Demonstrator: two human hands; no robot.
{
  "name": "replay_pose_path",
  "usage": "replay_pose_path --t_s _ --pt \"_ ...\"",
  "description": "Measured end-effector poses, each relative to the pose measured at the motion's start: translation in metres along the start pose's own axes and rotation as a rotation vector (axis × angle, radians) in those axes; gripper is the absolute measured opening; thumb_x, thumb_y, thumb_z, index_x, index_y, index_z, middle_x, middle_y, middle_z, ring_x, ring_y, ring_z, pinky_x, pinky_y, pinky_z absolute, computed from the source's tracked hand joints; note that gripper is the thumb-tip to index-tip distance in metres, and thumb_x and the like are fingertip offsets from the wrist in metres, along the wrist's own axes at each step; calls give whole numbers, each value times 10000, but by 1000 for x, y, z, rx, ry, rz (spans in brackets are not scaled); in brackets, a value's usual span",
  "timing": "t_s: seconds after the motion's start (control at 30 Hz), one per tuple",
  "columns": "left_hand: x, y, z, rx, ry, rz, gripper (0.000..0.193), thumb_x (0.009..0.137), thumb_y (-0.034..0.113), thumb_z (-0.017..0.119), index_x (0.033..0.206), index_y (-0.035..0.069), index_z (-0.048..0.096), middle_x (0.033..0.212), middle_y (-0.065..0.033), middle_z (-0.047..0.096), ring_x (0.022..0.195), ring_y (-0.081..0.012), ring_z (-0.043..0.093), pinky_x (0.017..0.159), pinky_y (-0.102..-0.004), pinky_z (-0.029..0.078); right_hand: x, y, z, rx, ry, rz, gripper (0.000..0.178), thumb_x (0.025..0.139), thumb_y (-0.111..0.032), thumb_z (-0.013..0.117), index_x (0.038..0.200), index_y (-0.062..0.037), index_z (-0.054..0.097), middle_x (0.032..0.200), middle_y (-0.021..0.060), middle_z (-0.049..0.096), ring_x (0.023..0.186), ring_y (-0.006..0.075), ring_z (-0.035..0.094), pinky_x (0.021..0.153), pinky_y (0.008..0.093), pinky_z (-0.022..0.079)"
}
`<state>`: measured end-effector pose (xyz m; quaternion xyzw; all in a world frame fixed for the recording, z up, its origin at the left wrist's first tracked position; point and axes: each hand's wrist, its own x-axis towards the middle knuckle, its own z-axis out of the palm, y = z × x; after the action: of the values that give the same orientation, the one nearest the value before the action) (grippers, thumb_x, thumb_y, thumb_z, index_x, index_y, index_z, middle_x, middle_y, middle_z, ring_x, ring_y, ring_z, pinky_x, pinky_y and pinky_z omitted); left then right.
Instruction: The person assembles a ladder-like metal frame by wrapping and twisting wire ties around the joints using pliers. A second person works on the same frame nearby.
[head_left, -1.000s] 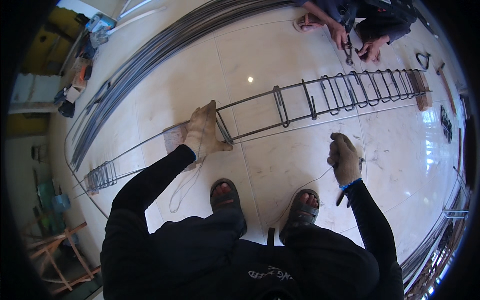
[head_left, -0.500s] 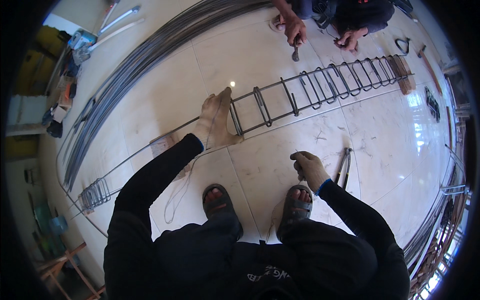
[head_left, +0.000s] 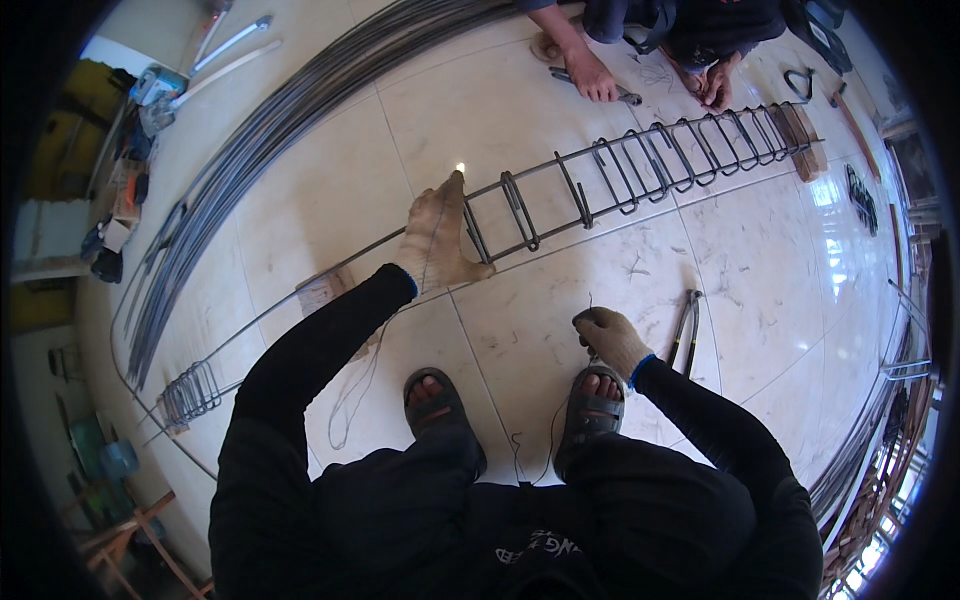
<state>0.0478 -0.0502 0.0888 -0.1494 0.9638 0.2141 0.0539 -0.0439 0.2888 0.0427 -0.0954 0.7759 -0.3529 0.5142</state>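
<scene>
A long rebar cage (head_left: pixel 583 205) of straight bars and bent stirrups runs diagonally across the tiled floor. My gloved left hand (head_left: pixel 437 238) is spread at its near-left stirrup, fingertips by the far bar and thumb by the near bar. A thin wire crosses the back of that glove and hangs in a loop (head_left: pixel 345 420) below my forearm. Off the cage, above my right foot, my gloved right hand (head_left: pixel 618 345) is closed with a thin tie wire (head_left: pixel 590 299) poking up from its fingers. Beside it lie pincers (head_left: pixel 686 325) with dark handles.
A bundle of long steel bars (head_left: pixel 270 135) curves along the far left. Wooden blocks (head_left: pixel 800 140) support the cage. Stacked stirrups (head_left: pixel 190 393) sit at the left. Across the cage, a co-worker's hand (head_left: pixel 592 78) rests on pincers (head_left: pixel 625 97). A hammer (head_left: pixel 852 120) lies far right.
My right hand has shifted slightly left and down, and its wire now points up. My left hand stays at the stirrup. The co-worker's pincers have swung from upright to sideways, near the floor.
</scene>
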Motion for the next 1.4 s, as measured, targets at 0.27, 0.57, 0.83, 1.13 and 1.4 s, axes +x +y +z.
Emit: replay_pose_path --t_s 0.27,0.57,0.83,1.13,1.4 --pt "4 -1 6 16 77 16 1376 626 495 929 1571 -218 227 1395 -350 573 1316 -463 567 1195 -477 405 0 5 11 -420 347 -153 682 907 -248 760 1484 18 510 1209 240 723 1103 430 692 1010 526 545" --pt "22 -5 -18 -48 -146 9 1379 664 543 884 1607 -194 199 1416 -369 591 1314 -474 606 1205 -457 402 2 -42 8 -462 393 -571 567 868 -206 812 1376 -42 621 1240 171 685 1146 368 659 982 468 546" --pt "19 -22 -1 -141 -101 30 1339 691 499 897 1613 -179 201 1503 -393 514 1418 -486 532 1208 -438 437 33 -72 38 -384 84 -565 355 917 -277 742 1184 -43 732 1068 148 747 1012 360 717 906 457 567" --pt "7 1 3 70 -15 48 1360 634 460 974 1590 -178 246 1486 -376 525 1391 -464 543 1178 -466 457 9 -17 37 -560 362 -336 338 881 -266 800 1150 -73 733 1170 160 711 1114 373 676 973 483 540" --pt "-19 -62 29 -63 318 47 961 838 361 848 1588 -32 391 1496 -283 545 1417 -421 491 1214 -515 364 4 31 3 -486 581 -284 309 835 -216 831 1073 -51 722 1002 156 726 950 354 715 855 474 571"
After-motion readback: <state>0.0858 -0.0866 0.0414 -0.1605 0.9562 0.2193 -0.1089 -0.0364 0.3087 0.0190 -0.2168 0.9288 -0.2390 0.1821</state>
